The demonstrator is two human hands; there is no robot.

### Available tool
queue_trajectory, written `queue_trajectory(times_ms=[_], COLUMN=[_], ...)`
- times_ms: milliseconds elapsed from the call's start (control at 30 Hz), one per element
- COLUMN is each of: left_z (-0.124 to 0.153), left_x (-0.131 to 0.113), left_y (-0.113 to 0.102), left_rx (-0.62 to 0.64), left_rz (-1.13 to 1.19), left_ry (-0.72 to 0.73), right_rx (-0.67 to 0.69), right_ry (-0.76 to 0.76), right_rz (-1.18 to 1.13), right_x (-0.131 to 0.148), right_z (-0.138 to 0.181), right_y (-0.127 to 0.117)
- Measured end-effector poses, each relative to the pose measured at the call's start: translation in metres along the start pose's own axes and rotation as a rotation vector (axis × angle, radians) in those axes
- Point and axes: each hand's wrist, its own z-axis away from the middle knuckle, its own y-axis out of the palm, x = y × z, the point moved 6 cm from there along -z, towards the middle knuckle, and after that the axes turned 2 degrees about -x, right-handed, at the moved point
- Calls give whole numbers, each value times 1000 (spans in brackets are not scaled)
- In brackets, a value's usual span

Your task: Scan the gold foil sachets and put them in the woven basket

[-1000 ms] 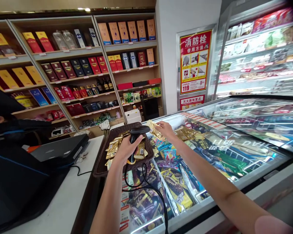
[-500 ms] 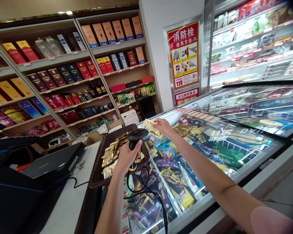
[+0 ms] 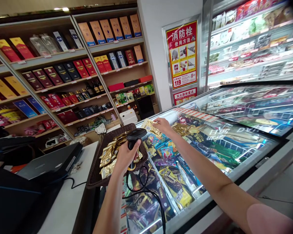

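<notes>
My left hand (image 3: 126, 154) is wrapped round the handle of a black barcode scanner (image 3: 136, 133), whose head points toward the right. Its black cable hangs in loops over the freezer glass. My right hand (image 3: 162, 125) pinches a shiny gold packet (image 3: 151, 127) just beyond the scanner's head, with a small gap between them. Beneath and left of the scanner, a dark brown woven basket (image 3: 92, 175) holds several similar gold packets (image 3: 107, 154). My left forearm and hand hide part of the basket.
A glass-topped freezer (image 3: 175, 213) full of colourful packages stretches to the right. At left, a white counter (image 3: 63, 201) carries a black laptop-like device (image 3: 48, 159). Shelves of boxes (image 3: 61, 73) line the back wall, beside a red fire hydrant poster (image 3: 183, 55) and a lit refrigerated display (image 3: 254, 42).
The view has shifted slightly, so most things sit a little further left. Both hands keep their holds on the scanner and the gold packet.
</notes>
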Motion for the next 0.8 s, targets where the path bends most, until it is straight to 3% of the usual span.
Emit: queue_trajectory(times_ms=[233,400,633,800], left_z=[0,-5,7,34], left_x=[2,7,13,25], left_y=[-6,-15,-32,-67], left_rx=[-30,-40,-118,-252], left_rz=[32,38,62,152], left_ry=[-33,-39,-126,-206], right_rx=[-30,-9,-28,1], right_ry=[306,351,296,34], right_rz=[375,448,565,585], right_x=[-66,-95,-97,-50], right_z=[-14,-11,3,4], right_y=[-15,-17,-5,18])
